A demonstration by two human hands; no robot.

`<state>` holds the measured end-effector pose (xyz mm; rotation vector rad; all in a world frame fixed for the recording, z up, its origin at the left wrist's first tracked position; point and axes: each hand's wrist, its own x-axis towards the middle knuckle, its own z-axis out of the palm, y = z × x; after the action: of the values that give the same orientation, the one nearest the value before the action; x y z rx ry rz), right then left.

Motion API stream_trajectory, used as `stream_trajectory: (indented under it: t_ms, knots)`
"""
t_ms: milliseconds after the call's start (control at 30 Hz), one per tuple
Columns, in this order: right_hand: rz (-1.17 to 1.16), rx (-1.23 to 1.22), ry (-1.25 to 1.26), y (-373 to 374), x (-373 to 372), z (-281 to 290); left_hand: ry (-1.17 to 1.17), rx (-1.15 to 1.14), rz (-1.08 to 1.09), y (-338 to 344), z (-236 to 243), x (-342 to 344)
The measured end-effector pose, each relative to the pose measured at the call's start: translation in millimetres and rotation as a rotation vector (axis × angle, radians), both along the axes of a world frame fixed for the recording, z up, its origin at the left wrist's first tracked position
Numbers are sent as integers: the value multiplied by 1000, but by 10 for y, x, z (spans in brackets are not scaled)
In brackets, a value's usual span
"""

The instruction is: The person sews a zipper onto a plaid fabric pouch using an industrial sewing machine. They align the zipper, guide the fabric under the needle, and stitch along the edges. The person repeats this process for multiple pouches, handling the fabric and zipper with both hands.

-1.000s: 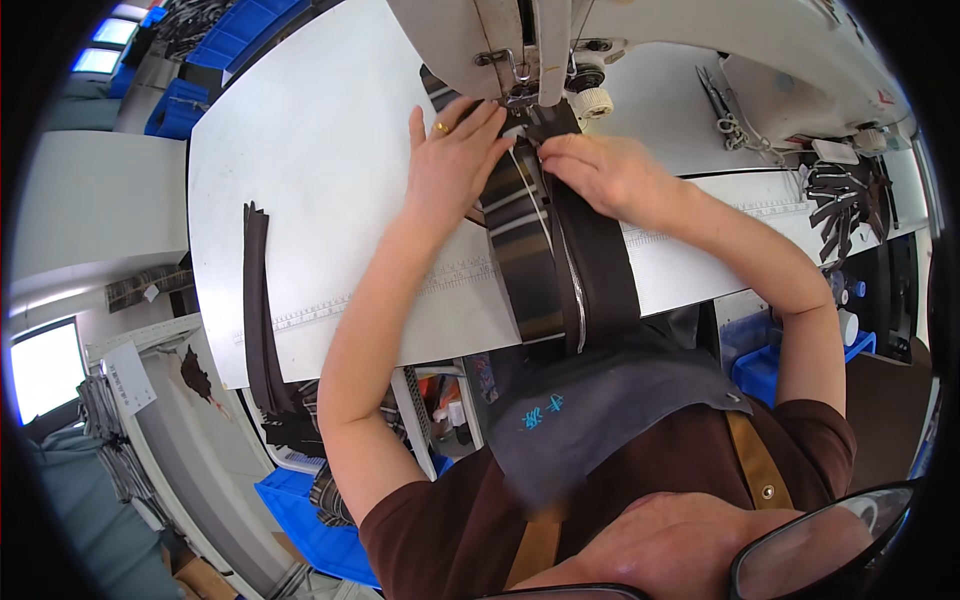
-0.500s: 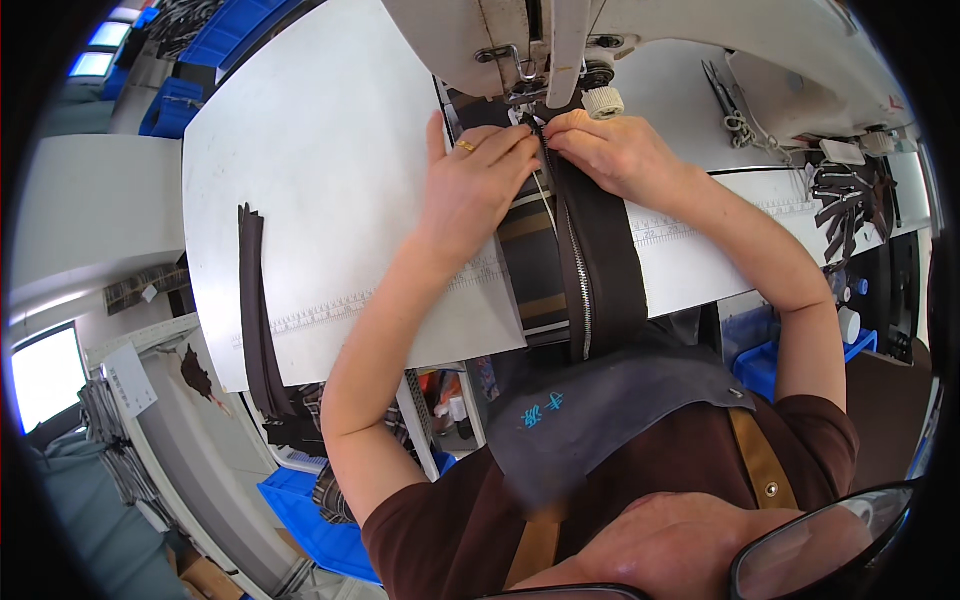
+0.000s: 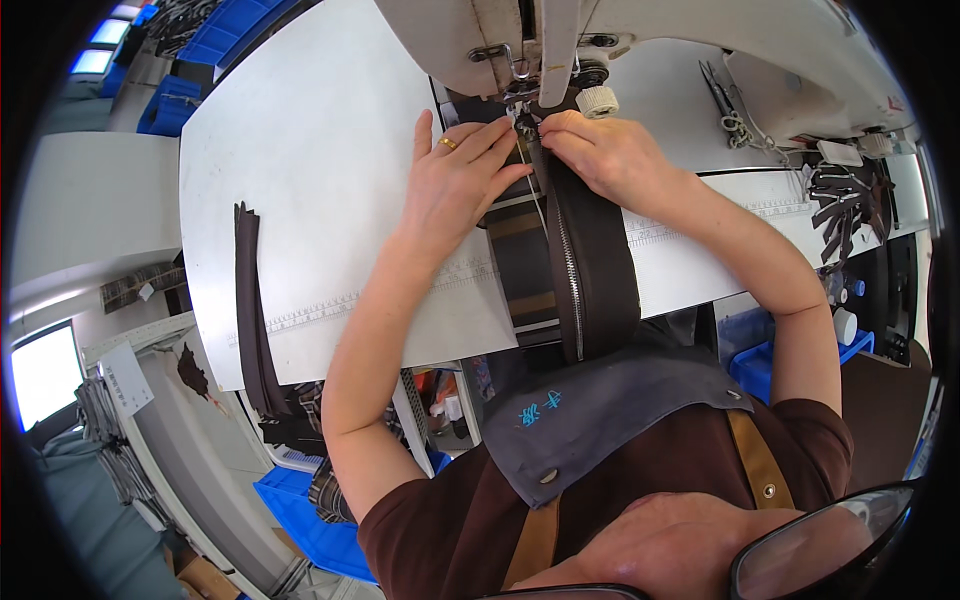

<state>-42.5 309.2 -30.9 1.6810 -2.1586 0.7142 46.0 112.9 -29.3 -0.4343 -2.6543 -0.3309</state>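
A metal-toothed zipper on dark tape runs from under the sewing machine's presser foot toward my apron. To its right hangs a wide dark brown fabric piece; to its left lies dark striped fabric. My left hand, wearing a ring, rests with fingers stretched out and thumb apart, its fingertips just left of the presser foot. Right of the foot, my right hand pinches the zipper's upper end. Its fingertips partly hide the grip. A thin pale strand trails beside the zipper.
The white sewing machine head overhangs the work. Scissors lie on the right of the white table. Dark zipper strips hang over its left front edge, and cut strips bunch at the far right. Blue bins stand below.
My left hand has drawn left, away from the right fingertips, and its thumb has spread. The right hand keeps its pinch near the foot. The whole view has shifted slightly.
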Motion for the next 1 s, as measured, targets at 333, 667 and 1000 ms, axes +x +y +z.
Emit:
stream_trajectory:
  t_ms: [333,667,1000]
  knots:
    - [-3,26,16,24,11,75,37,8,-26,5,4,-20]
    - [27,-28,20,21,36,62,-11,83,-36,-6,2,-1]
    - [-68,-170,-147,99,37,18,-20,86,-22,17,14,25]
